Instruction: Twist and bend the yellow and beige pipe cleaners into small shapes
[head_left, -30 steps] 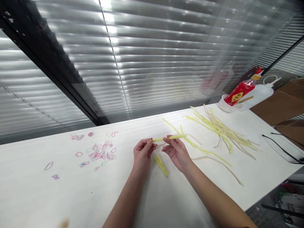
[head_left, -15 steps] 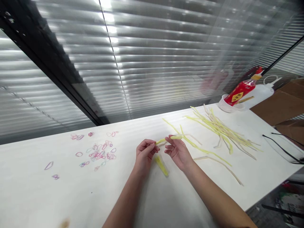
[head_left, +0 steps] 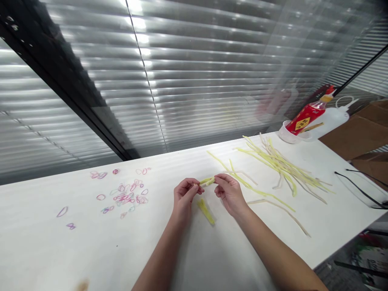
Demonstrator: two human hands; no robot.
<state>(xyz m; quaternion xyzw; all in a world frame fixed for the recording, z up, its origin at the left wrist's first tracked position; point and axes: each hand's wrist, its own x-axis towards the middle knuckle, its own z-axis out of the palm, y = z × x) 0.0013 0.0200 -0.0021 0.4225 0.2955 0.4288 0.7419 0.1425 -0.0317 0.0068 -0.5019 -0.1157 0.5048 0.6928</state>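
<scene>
Between my two hands, a yellow pipe cleaner (head_left: 207,181) is held just above the white table. My left hand (head_left: 185,197) pinches its left end between thumb and fingertips. On the other side, my right hand (head_left: 230,195) pinches it with thumb and forefinger, the remaining fingers curled in. Its right part looks folded back on itself. Below the hands lies a short yellow folded bundle (head_left: 206,211), apparently of the same material. Loose yellow pipe cleaners (head_left: 251,186) and a beige one (head_left: 281,205) lie right of my right hand.
Colourful rubber bands (head_left: 125,197) are scattered on the left of the table (head_left: 54,258). A pile of yellow and beige pipe cleaners (head_left: 281,163) lies at right. Behind it, a red bottle (head_left: 307,117) leans in a plastic bowl (head_left: 287,135). Black-framed glasses (head_left: 360,190) rest near the right edge.
The pipe cleaner's right end, straight out past my right hand before, now folds back toward the left. My right hand's fingers have closed into a pinch; my left hand has barely moved.
</scene>
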